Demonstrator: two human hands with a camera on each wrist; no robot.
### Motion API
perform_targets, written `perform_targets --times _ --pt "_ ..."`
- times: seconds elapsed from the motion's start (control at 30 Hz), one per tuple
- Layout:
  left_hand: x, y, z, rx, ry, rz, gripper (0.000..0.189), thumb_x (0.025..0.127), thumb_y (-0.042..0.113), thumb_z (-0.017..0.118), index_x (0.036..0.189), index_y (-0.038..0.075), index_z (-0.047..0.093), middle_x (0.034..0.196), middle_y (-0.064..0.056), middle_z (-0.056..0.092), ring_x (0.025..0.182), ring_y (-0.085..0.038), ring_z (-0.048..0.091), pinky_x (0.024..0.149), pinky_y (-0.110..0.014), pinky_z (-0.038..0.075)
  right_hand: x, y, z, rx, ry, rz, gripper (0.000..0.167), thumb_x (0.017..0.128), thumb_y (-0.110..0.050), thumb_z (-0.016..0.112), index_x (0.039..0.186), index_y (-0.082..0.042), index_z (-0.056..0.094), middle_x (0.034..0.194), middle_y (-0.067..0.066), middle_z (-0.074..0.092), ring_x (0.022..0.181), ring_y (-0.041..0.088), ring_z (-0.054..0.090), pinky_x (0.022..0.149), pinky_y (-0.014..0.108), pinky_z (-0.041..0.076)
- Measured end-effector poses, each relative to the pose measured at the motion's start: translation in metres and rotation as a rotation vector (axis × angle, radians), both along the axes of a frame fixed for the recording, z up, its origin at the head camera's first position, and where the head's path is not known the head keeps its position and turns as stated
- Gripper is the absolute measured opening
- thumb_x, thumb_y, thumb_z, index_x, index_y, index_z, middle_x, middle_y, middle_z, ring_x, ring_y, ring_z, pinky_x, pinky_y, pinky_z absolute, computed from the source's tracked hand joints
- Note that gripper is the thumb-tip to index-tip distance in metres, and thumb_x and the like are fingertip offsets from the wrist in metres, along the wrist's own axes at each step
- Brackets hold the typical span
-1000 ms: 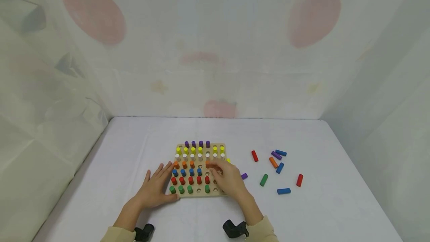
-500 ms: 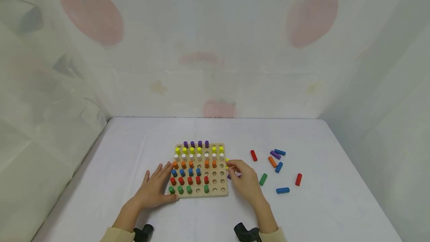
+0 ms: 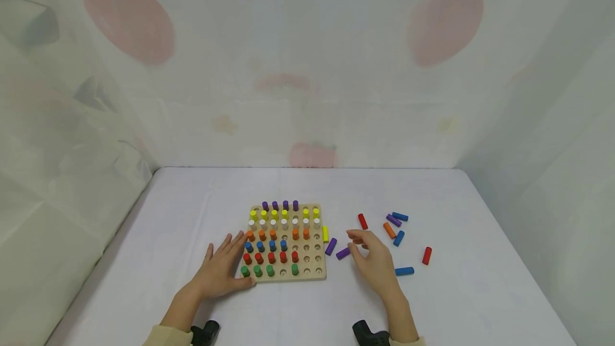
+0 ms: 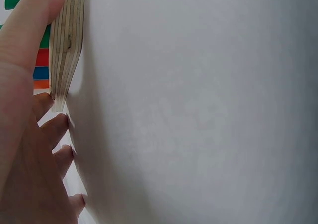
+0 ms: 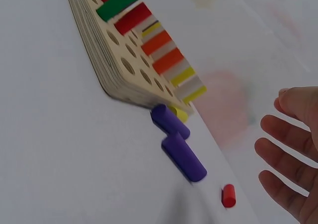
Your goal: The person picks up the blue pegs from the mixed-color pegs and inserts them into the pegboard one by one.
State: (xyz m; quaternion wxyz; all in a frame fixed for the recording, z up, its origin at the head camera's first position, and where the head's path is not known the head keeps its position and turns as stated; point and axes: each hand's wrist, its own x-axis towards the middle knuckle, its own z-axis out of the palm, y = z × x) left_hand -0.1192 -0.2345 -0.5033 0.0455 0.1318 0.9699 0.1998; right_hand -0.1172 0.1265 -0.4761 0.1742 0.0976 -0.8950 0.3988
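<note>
A wooden pegboard (image 3: 314, 276) stands on the table with rows of purple, yellow, white, orange, blue, red and green pegs upright in its holes. My left hand (image 3: 218, 271) rests at the board's left edge, fingers spread; in the left wrist view its thumb touches the board's side. To the right of the board my right hand (image 3: 377, 266) hovers above the table, fingers loosely bent, nothing held. Two purple pegs (image 5: 184, 157) lie between that hand and the board, and a yellow peg (image 3: 325, 234) lies against the board's right edge.
Farther right lie loose pegs: a red peg (image 3: 362, 221) at the back, an orange peg (image 3: 389, 230), a purple peg (image 3: 394, 220), several blue ones, and another red peg (image 3: 427, 256). A pale printed curtain (image 3: 307, 68) hangs behind the table.
My right hand has left an orange peg standing in the orange row and moved right, off the board, past the purple pegs. The green loose peg is now hidden by it. My left hand stays put.
</note>
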Motion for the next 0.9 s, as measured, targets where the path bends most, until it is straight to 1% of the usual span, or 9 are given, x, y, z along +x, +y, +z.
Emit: perform_targets --times 0.17,0.37,0.5,0.7,0.9 --pt "0.000 0.000 0.000 -0.003 -0.012 0.006 0.107 0.062 0.071 0.066 0.146 0.016 0.028 0.152 -0.007 0.025 0.138 -0.037 0.019 0.103 -0.069 0.005 0.004 0.013 0.000 -0.002 0.007 -0.023 0.032 0.082 -0.008 0.069 0.112 -0.015 0.062 0.103 -0.005 0.066 0.094 0.008 0.061 0.079 0.033 0.054" --pt "0.000 0.001 0.000 -0.005 -0.013 0.008 0.107 0.062 0.071 0.066 0.146 0.016 0.028 0.152 -0.006 0.025 0.138 -0.037 0.019 0.103 -0.069 0.005 0.011 0.029 -0.002 0.045 -0.022 -0.076 0.035 0.080 -0.011 0.070 0.114 -0.015 0.061 0.104 -0.001 0.066 0.095 0.015 0.061 0.081 0.038 0.053" --pt "0.000 0.001 0.001 -0.003 -0.015 0.008 0.107 0.062 0.070 0.066 0.146 0.016 0.028 0.152 -0.006 0.025 0.138 -0.037 0.018 0.103 -0.069 0.005 0.014 0.040 -0.004 0.063 -0.025 -0.112 0.036 0.080 -0.011 0.071 0.114 -0.014 0.061 0.105 0.001 0.065 0.098 0.018 0.059 0.083 0.041 0.052" --pt "0.000 0.002 0.001 -0.002 -0.018 0.008 0.107 0.063 0.069 0.067 0.146 0.015 0.028 0.152 -0.006 0.025 0.139 -0.037 0.018 0.103 -0.069 0.005 0.018 0.059 -0.010 0.078 -0.092 -0.167 0.038 0.081 -0.014 0.069 0.117 -0.015 0.059 0.110 0.003 0.063 0.103 0.021 0.056 0.086 0.045 0.050" --pt "0.001 0.002 0.003 0.005 -0.001 0.005 0.106 0.063 0.067 0.068 0.145 0.014 0.029 0.151 -0.008 0.026 0.138 -0.039 0.019 0.103 -0.069 0.006 0.021 0.075 -0.013 0.091 -0.135 -0.185 0.040 0.081 -0.014 0.068 0.120 -0.013 0.057 0.112 0.006 0.060 0.106 0.026 0.055 0.087 0.050 0.047"
